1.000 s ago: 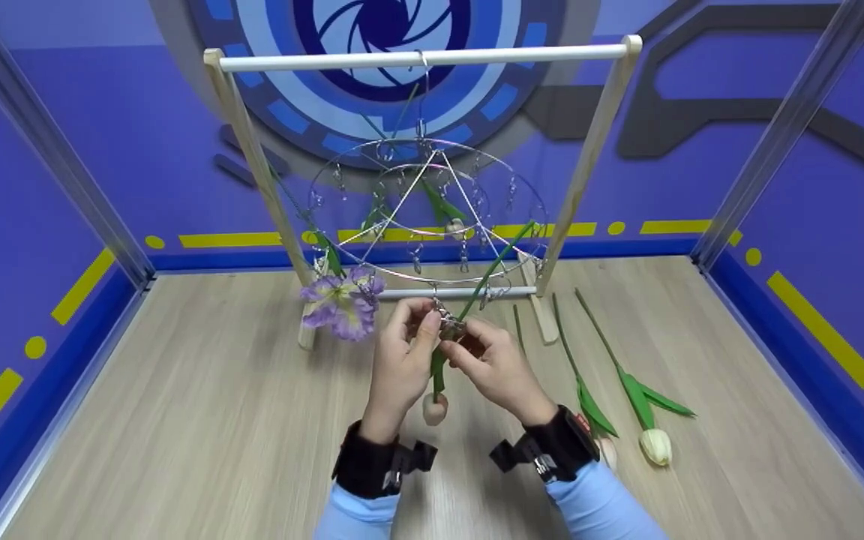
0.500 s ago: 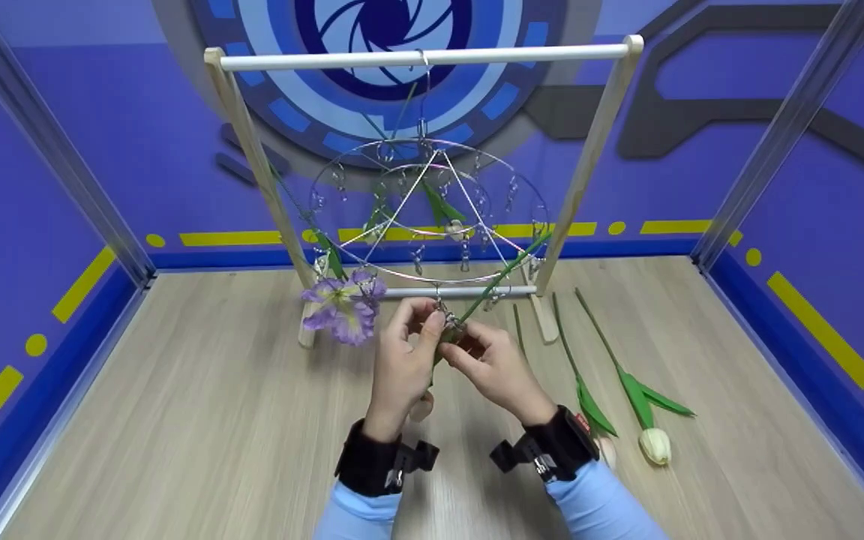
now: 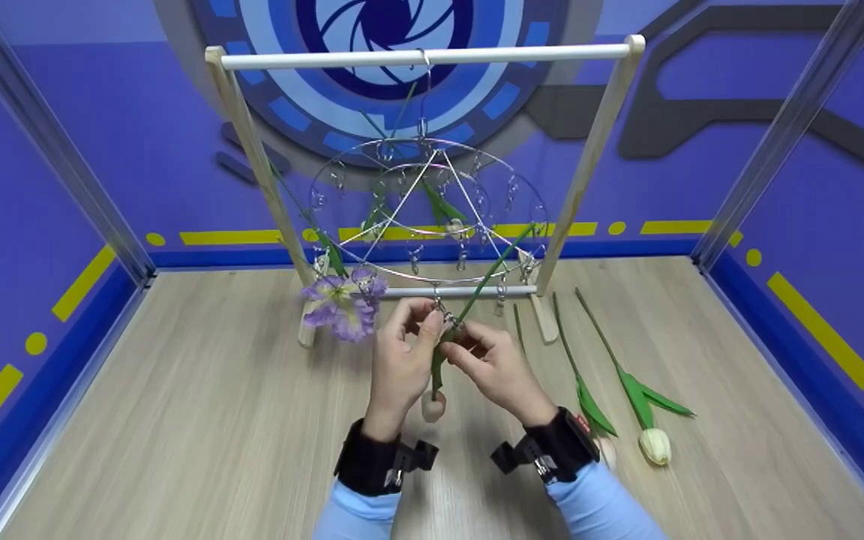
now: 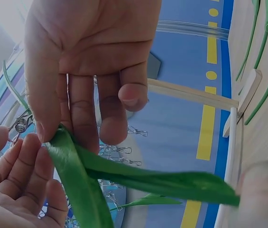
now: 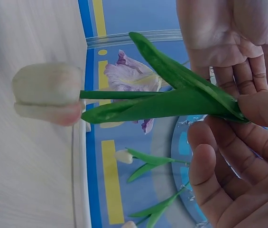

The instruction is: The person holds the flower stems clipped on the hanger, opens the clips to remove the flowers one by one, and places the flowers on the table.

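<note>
My right hand point(image 3: 496, 367) pinches a pale pink-white artificial tulip point(image 5: 48, 92) between thumb and fingers at the base of its green leaves point(image 4: 77, 175). The tulip hangs bloom down, its stem slanting up to the right in the head view. Close beside it, my left hand point(image 3: 406, 364) pinches a small wire clip point(image 4: 22, 124) under the front of the round hanger point(image 3: 432, 279). The fingers partly cover where stem and clip meet, so I cannot tell whether the clip grips the stem. A purple flower point(image 3: 346, 307) hangs to the left of my left hand.
A wooden stand point(image 3: 604, 142) carries the hanger from its white top bar point(image 3: 312, 61). Several wire clips dangle from its rings. Further tulips hang at the back. On the table's right lie a white tulip point(image 3: 655, 447) and other stems, partly behind my right wrist.
The tulip stem swung lower to the right, then back up, and the bloom dipped behind my left hand and came out again. A clip at the right front swings. Both hands stay nearly still.
</note>
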A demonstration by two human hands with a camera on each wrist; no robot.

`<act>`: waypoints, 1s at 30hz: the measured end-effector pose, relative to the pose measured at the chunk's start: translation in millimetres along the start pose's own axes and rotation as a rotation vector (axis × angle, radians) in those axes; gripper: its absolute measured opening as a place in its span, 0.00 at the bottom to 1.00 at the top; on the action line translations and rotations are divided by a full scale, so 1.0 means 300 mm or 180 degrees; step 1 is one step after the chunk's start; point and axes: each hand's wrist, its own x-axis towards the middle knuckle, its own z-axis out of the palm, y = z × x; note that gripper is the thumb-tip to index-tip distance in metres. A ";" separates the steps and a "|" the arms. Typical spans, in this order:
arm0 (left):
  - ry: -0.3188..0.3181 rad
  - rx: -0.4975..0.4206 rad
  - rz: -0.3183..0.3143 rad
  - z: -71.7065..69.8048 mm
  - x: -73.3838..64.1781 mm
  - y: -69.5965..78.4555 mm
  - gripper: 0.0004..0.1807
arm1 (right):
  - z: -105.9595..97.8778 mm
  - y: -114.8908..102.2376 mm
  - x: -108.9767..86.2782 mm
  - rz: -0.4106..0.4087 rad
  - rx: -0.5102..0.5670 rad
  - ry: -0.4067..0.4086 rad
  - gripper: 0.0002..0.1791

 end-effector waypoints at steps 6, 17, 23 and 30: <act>0.0022 -0.0005 0.0054 -0.003 0.002 -0.004 0.05 | 0.001 -0.001 -0.005 -0.0069 -0.0100 0.0055 0.04; 0.0026 -0.0029 0.0136 -0.009 0.003 -0.007 0.05 | 0.011 0.016 -0.019 -0.0244 -0.0228 0.0234 0.03; 0.0049 -0.0009 0.0118 -0.010 0.003 -0.006 0.04 | 0.013 0.016 -0.032 -0.0320 -0.0253 0.0269 0.02; 0.0019 -0.0074 0.0103 -0.011 0.004 -0.011 0.05 | 0.009 0.022 -0.041 -0.0295 -0.0248 0.0237 0.02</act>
